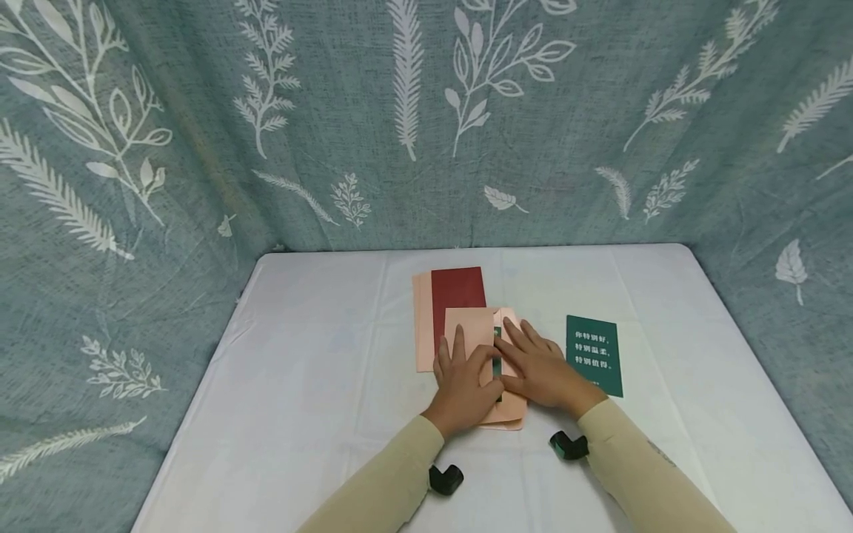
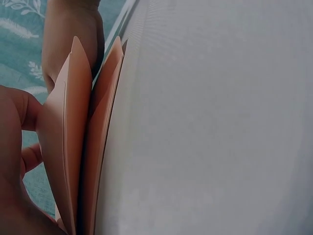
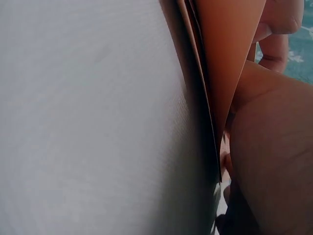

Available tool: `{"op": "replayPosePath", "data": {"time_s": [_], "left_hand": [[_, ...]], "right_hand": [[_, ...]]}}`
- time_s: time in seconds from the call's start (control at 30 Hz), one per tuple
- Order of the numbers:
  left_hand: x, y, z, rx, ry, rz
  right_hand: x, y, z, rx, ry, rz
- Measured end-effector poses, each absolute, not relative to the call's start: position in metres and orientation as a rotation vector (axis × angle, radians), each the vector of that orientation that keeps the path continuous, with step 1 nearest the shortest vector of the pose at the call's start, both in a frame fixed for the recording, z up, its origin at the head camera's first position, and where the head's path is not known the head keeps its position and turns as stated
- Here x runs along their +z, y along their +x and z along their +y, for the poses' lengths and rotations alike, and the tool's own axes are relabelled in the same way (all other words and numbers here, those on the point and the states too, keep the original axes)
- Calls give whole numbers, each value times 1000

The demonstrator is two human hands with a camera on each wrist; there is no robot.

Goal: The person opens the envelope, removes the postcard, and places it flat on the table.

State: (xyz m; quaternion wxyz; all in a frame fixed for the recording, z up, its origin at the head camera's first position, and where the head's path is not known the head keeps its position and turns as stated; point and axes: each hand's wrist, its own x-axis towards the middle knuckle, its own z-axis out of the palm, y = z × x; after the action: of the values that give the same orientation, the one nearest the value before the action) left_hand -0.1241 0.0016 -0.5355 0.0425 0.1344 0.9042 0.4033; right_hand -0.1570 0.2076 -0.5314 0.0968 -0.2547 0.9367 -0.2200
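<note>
Midway between the left and right edges of the surface (image 1: 300, 333), a pink envelope (image 1: 509, 409) is touched by the splayed left hand (image 1: 460, 392) and right hand (image 1: 543, 371), neither clenched; its flaps (image 1: 469, 320) could be creased askew over the green strip (image 1: 497, 366) by uneven pressure.
</note>
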Motion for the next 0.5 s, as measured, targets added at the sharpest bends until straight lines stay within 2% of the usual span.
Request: {"op": "replayPosePath", "data": {"time_s": [0.5], "left_hand": [[-532,-123,4,1222,421,2751]], "right_hand": [[-530,-148,217,-614,-706,2845]]}}
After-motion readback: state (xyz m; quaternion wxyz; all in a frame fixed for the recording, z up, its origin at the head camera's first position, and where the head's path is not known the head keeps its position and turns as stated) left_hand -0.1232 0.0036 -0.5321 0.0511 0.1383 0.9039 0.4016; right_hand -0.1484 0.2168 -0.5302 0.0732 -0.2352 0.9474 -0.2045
